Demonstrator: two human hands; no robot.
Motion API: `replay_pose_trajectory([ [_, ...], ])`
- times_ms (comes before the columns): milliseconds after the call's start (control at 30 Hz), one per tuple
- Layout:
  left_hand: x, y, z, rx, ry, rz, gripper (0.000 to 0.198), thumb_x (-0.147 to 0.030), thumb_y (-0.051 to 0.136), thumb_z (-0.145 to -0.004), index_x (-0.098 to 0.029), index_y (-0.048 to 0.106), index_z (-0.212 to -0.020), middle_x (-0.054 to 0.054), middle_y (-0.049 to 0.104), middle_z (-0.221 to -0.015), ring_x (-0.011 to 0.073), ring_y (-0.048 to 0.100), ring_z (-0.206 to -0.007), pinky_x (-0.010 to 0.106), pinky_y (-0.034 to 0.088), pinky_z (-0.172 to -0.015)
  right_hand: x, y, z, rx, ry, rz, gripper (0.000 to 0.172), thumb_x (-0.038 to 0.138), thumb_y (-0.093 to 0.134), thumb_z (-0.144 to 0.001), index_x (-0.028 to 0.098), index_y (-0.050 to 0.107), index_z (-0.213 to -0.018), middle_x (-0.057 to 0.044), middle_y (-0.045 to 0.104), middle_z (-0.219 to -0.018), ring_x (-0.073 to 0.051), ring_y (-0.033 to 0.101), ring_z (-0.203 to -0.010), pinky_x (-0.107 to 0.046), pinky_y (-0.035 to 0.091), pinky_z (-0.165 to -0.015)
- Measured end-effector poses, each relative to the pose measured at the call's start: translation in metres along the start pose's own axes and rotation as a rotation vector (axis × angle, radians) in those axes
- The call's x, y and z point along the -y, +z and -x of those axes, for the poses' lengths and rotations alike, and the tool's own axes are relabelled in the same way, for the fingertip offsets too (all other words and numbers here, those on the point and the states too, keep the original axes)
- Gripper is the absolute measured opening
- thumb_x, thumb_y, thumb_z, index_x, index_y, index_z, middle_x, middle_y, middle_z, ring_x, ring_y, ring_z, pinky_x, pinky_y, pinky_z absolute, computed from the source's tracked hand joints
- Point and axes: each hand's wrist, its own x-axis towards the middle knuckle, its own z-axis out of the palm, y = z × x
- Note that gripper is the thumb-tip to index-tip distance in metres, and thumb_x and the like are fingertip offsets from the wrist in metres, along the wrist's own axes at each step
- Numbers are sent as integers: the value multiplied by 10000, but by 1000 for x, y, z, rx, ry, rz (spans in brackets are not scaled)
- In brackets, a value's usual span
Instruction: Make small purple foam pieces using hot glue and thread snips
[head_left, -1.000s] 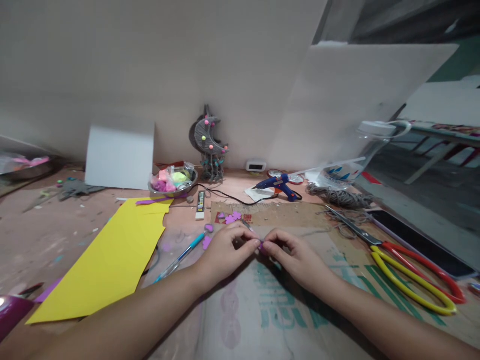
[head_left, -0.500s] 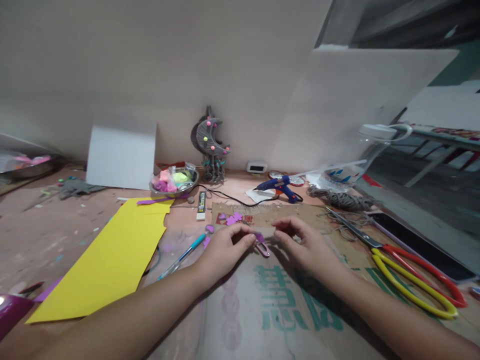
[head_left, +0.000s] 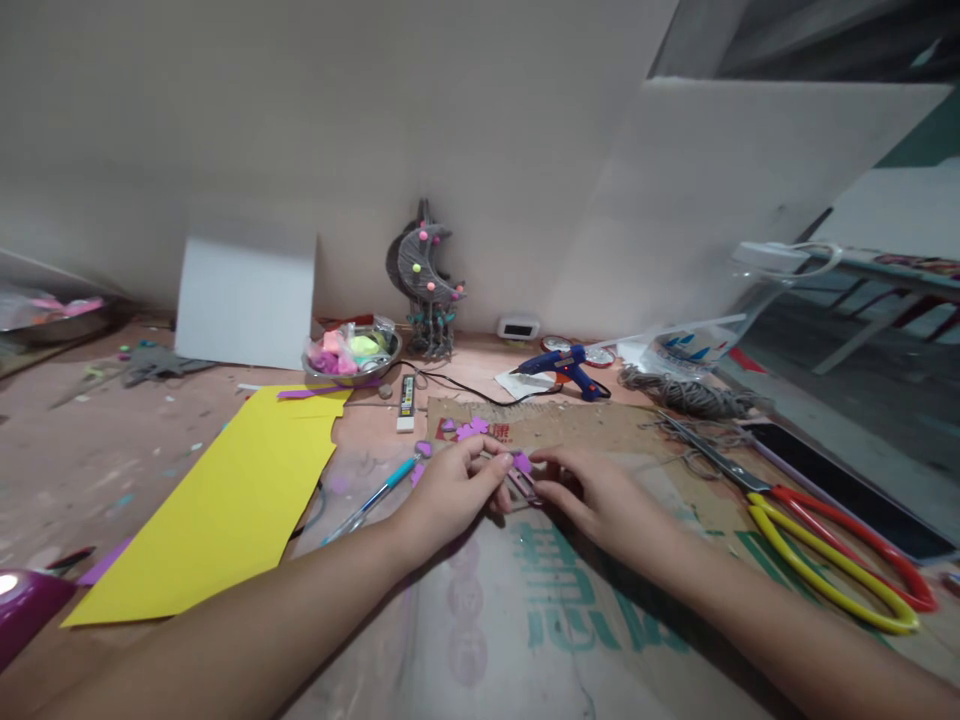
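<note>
Between my hands is a small pink snap hair clip [head_left: 523, 484] with a purple foam piece [head_left: 521, 461] at its upper end. My left hand [head_left: 459, 486] pinches the clip from the left with thumb and fingers. From the other side, the thumb and forefinger of my right hand [head_left: 601, 496] close on the clip's right edge. Fingertips partly hide it. Just beyond my left hand lie purple foam flowers [head_left: 472, 428] and a purple heart [head_left: 424, 449]. A blue pen [head_left: 375, 498] rests left of that hand.
Yellow sheet [head_left: 214, 510] lies at left. Behind stand a bowl of coloured clay [head_left: 352, 355], a grey moon ornament [head_left: 427, 265] and a blue glue gun [head_left: 559, 368]. Scissors [head_left: 832, 560], a phone [head_left: 847, 490], grey yarn [head_left: 694, 393] and a clear bottle [head_left: 757, 300] are at right. Cardboard [head_left: 570, 425] lies underneath.
My right hand has moved left, and its fingers have closed on the clip, from which they were apart before. The clip has turned slightly in my left hand. The view has shifted a little.
</note>
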Motion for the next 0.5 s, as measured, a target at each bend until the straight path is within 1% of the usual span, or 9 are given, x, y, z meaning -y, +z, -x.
replay_pose_trajectory([
  [33,0,0,0,4,9,-14,272,-425,500,-833,-153,517,-836,-8,582,-537,108,554,-510,218,441,-548,1,4,-2,-40,-44,36,233,302,505,-850,190,599,-1031,-79,645,-936,-196,587,-842,-304,439,-728],
  [100,0,0,0,11,33,-38,264,-414,506,-830,-151,528,-817,-5,583,-564,107,557,-534,225,447,-571,3,11,-8,-67,-107,95,247,290,541,-828,178,600,-1040,-88,615,-924,-203,566,-845,-311,435,-731],
  [233,0,1,0,26,62,-86,251,-394,507,-830,-146,548,-813,0,585,-597,113,571,-568,237,454,-594,2,14,-16,-34,-143,190,226,227,496,-843,169,616,-1025,-83,572,-868,-181,548,-783,-282,420,-692],
  [300,0,1,1,36,70,-101,243,-386,503,-832,-148,552,-814,2,591,-595,115,574,-569,237,455,-592,-2,10,-19,-12,-121,239,236,177,471,-836,166,622,-1016,-84,572,-858,-178,547,-771,-276,410,-686],
  [367,-1,1,2,43,64,-107,237,-381,499,-835,-151,552,-815,2,595,-590,116,574,-563,236,457,-585,-9,5,-22,-7,-66,275,234,170,480,-816,156,626,-999,-89,583,-850,-185,548,-758,-282,405,-682],
  [433,-2,1,2,43,59,-110,232,-376,496,-836,-152,551,-815,4,598,-592,116,576,-564,235,461,-586,-16,0,-26,-26,0,295,193,184,472,-814,139,626,-921,-96,592,-825,-191,546,-734,-294,402,-672],
  [500,-2,0,3,37,52,-116,230,-373,497,-836,-152,554,-813,5,599,-589,117,577,-563,235,462,-586,-22,-4,-29,-61,51,258,172,207,437,-835,148,598,-831,-78,589,-763,-180,533,-677,-291,397,-631],
])
